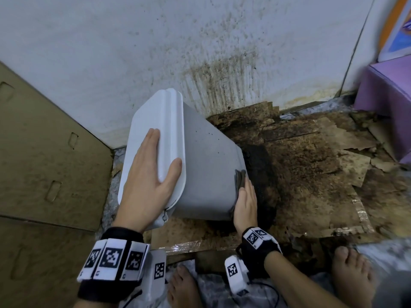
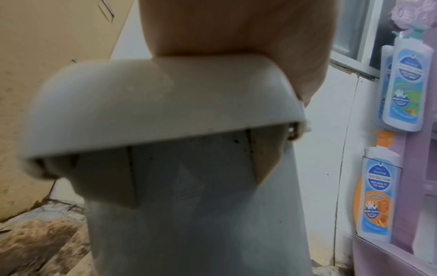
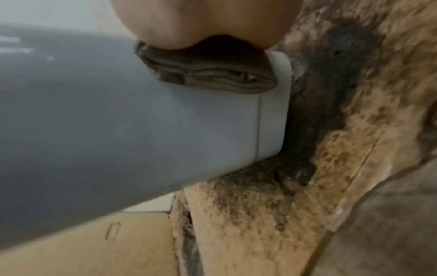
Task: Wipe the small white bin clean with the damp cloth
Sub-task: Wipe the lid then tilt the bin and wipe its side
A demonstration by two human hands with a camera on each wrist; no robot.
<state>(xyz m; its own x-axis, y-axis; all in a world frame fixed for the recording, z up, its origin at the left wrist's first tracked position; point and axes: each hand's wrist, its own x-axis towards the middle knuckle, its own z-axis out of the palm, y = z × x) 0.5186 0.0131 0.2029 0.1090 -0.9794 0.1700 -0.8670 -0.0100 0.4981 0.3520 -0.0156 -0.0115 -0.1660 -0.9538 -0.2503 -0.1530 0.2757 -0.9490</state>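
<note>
At the far left a flattened cardboard sheet (image 1: 44,152) lies against the stained wall (image 1: 133,52). Next to it, the small white bin (image 1: 206,161) is tipped over toward the left, its lid end raised and its base down on the mouldy, peeling floor (image 1: 311,165).

The left hand (image 1: 149,174) lies flat across the lid (image 1: 155,134), fingers straight and thumb spread along the lid's edge; it steadies the bin by pressing rather than clasping.

Further right, the right hand (image 1: 244,205) presses a dark, folded damp cloth (image 3: 208,69) against the bin's side wall, just beside the base rim. The fingers look straight along the cloth in the head view, so the hand pushes it flat against the plastic; whether the thumb pinches a fold underneath cannot be told.

To do this stroke well, the person should probably keep the left palm firm so the tipped bin does not skid or roll, and draw the cloth in long overlapping passes from the base up toward the lid, where small dark specks (image 1: 209,133) dot the wall. The cloth should likely stay clear of the black patch on the floor beside the base, or it would pick up grime and smear it back. Refolding to a cleaner face seems wise.

At the far right stands a purple box (image 1: 387,103).
</note>
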